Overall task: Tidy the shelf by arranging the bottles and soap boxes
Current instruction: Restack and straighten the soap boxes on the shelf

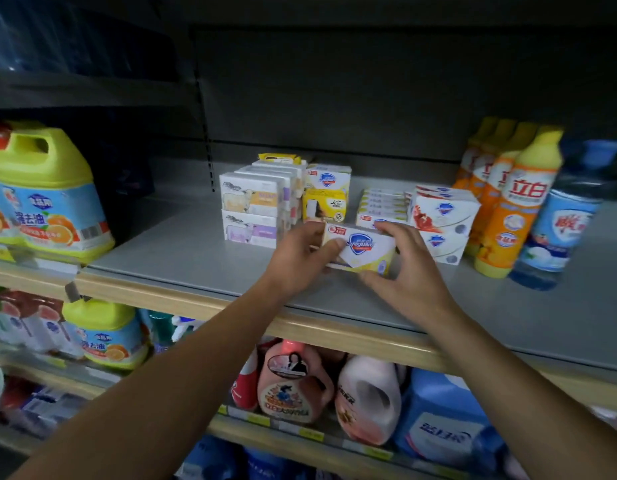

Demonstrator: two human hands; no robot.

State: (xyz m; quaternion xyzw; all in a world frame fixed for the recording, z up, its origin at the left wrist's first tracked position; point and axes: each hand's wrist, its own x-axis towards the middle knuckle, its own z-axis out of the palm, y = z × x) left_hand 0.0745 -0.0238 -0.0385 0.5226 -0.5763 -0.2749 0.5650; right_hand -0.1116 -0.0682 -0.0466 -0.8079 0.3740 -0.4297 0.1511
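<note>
Both hands' grips clamp a glossy rectangular Safeguard soap box (360, 249): left hand (300, 258) and right hand (404, 271) reach forward over the grey shelf (196, 258).

Dim overall — upper shelf back panel (369, 81) nearly black. Light falls from the front onto the grey shelf (182, 251). Wide-angle bending at the edges; blue bottle (560, 216) at right smeared, lower corners soft — centre sharp.
</note>
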